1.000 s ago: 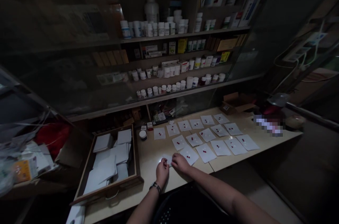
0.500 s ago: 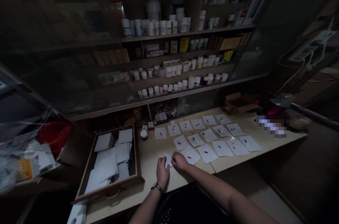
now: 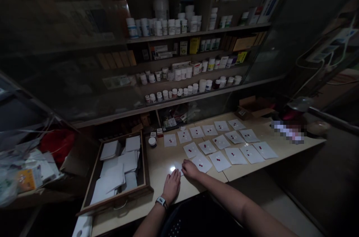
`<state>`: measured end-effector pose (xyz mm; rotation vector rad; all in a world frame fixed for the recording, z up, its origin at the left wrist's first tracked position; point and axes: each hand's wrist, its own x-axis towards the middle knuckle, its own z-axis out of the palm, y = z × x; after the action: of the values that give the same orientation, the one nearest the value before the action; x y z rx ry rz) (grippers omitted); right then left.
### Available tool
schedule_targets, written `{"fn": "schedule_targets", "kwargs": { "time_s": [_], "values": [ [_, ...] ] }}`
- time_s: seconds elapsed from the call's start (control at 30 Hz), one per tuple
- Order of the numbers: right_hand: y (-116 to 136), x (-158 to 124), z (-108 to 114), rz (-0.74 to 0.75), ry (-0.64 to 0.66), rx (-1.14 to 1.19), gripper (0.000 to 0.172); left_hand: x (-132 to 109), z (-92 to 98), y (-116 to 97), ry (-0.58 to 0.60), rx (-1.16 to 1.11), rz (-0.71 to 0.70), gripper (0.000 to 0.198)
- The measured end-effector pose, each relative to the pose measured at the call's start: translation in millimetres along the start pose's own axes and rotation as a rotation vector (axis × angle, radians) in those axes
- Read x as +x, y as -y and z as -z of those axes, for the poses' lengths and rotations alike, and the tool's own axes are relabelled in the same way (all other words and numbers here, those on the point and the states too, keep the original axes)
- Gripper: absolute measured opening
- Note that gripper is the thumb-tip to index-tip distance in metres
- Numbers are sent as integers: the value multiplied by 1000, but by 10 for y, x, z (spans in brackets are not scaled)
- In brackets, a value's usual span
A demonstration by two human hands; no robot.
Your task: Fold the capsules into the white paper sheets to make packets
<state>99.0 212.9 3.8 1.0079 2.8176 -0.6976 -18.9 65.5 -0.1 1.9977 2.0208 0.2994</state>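
Head view: the left hand (image 3: pixel 171 185) lies palm down on the countertop (image 3: pixel 157 177), fingers extended and grasping nothing visible, while the right hand (image 3: pixel 191 170) is curled close by; whether it pinches anything, I cannot tell. Between them shows part of a white paper (image 3: pixel 178 165), nearer than the spread of paper squares (image 3: pixel 221 166) bearing small dark red pills (image 3: pixel 218 159). The step in hand looks like handling that single paper; the next move seems to call for a light fingertip touch, without disturbing the neighbouring squares. An open wooden drawer (image 3: pixel 123 199) of paper stands leftward.
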Motion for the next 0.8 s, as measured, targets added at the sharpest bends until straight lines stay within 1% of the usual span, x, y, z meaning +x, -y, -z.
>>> {"fn": "schedule_targets", "kwargs": {
  "time_s": [0.03, 0.07, 0.13, 0.17, 0.23, 0.3, 0.37, 0.53, 0.7, 0.8],
  "values": [
    [1, -6, -1, -3, -4, 4, 23, -5, -2, -9, -51, -84, 49, 50],
    [4, -12, 1, -6, -8, 10, 23, 0, -10, -19, -118, -183, 128, 48],
    [14, -25, 16, -17, -11, 18, 23, 47, -42, -48, -248, -420, 367, 36],
    [21, -32, 29, -19, -10, 19, 23, 86, -65, -64, -291, -545, 495, 29],
    [35, -44, 57, -16, 0, 15, 22, 177, -118, -95, -255, -772, 719, 13],
    [48, -54, 82, -11, 8, 13, 23, 258, -167, -117, -245, -810, 751, 7],
    [56, -60, 93, -9, 8, 14, 23, 307, -200, -127, -250, -804, 748, 9],
    [56, -62, 77, -14, 1, 16, 24, 325, -193, -120, -233, -746, 734, 6],
    [52, -69, 59, 1, -9, 12, 24, 321, -128, -126, -147, -639, 716, 7],
    [50, -79, 57, 3, -18, 12, 24, 325, -90, -138, -76, -529, 723, 6]
  ]
}}
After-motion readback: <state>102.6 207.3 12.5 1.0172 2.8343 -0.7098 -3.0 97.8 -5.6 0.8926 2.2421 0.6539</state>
